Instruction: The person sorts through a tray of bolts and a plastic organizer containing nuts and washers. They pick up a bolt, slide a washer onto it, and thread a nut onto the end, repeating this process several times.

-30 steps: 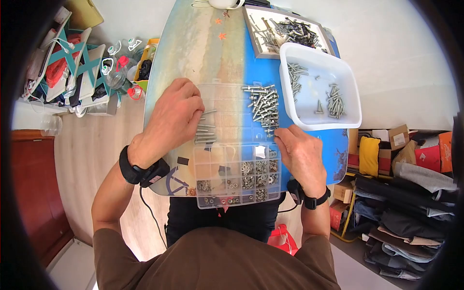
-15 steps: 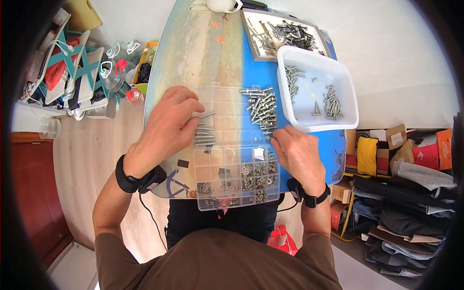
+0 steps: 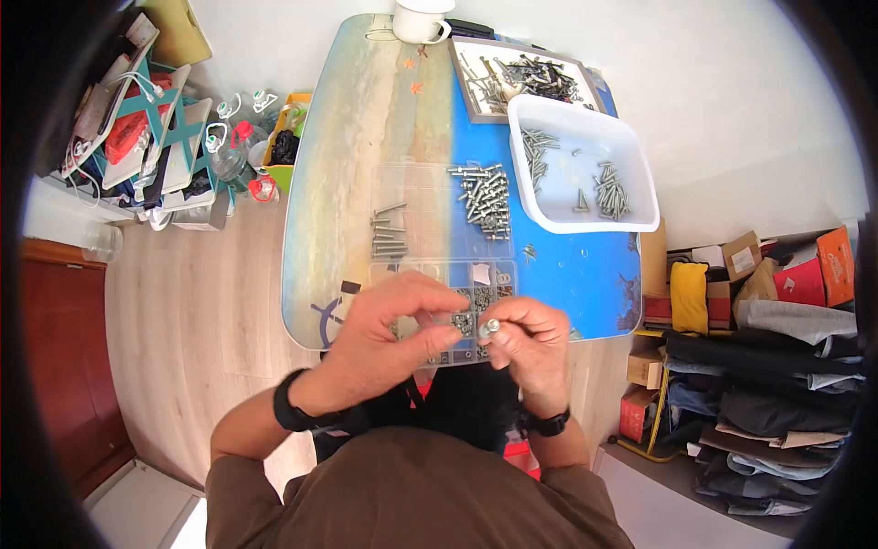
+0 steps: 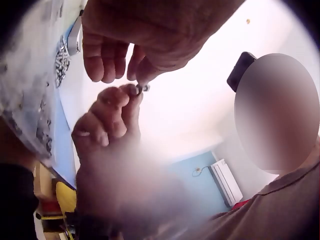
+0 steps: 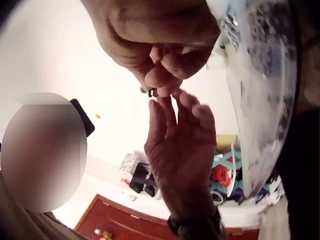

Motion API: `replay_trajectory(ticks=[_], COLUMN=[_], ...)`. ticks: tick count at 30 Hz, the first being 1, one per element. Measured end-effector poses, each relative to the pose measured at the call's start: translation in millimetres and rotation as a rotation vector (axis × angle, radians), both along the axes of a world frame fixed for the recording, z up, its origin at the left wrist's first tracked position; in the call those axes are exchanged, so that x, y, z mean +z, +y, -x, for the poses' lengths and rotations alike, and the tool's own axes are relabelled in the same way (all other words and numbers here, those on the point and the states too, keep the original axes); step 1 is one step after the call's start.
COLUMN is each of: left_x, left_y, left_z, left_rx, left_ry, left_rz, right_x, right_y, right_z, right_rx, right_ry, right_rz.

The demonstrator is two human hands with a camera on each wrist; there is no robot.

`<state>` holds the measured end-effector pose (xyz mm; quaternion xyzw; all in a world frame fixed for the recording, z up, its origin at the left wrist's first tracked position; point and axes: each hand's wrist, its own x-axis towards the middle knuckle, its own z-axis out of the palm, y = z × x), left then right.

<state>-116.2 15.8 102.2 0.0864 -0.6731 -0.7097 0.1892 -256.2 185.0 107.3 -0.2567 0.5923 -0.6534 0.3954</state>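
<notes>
Between thumb and fingers, my right hand pinches a small silver bolt, one round end facing up. My left hand is held just left of it, thumb and forefinger spread apart. In the right wrist view the left fingertips come close to the pinched end. Both hands hover over a clear compartment box of nuts and washers, hiding much of it. On its clear lid, laid back, a pile of bolts lies at right and several longer bolts at left.
A white tub with loose screws stands on the right of the table. Behind it is a shallow tray of mixed screws, with a white mug at the far edge. A few small screws lie on the blue tabletop.
Both hands have come back from the lid to over the compartment box, towards the body and closer together. The right hand has brought a bolt away from the pile's near end.
</notes>
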Motion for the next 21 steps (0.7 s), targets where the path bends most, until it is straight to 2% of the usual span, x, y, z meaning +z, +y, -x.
replay_trajectory(ticks=[2, 3, 5, 8, 10, 13, 14, 15, 16, 18, 19, 21], left_x=[-6, -9, -11, -11, -17, -24, -22, -20, -18, -22, -24, -24], left_y=[25, 35, 46, 58, 64, 73, 76, 79, 82, 85, 85, 85], left_z=[-3, -7, -17, -28, -31, -32, -34, -36, -37, -37, -37, -38], left_rx=[0.033, 0.063, 0.072, 0.1, 0.068, 0.128, 0.127, 0.097, 0.067, 0.046, 0.028, -0.003], left_ry=[0.046, 0.086, 0.065, 0.027, 0.004, 0.03, 0.03, -0.031, -0.092, -0.134, -0.173, -0.187], left_rz=[-0.085, -0.176, -0.188, -0.166, -0.24, -0.173, -0.169, -0.266, -0.364, -0.359, -0.357, -0.302], right_x=[-10, -17, -28, -36, -43, -52, -52, -52, -51, -46, -43, -35], right_y=[4, 6, 10, 17, 22, 27, 27, 28, 30, 37, 40, 47], right_z=[-20, -28, -39, -53, -57, -58, -57, -57, -57, -56, -54, -45], right_rx=[-0.005, -0.002, -0.037, -0.043, -0.05, -0.04, -0.075, -0.111, -0.114, -0.125, -0.129, 0.05], right_ry=[-0.207, -0.206, -0.368, -0.375, -0.386, -0.378, -0.258, -0.137, -0.139, 0.006, 0.004, 0.19], right_rz=[0.089, 0.095, 0.185, 0.183, 0.194, 0.199, 0.186, 0.173, 0.177, 0.182, 0.183, 0.134])
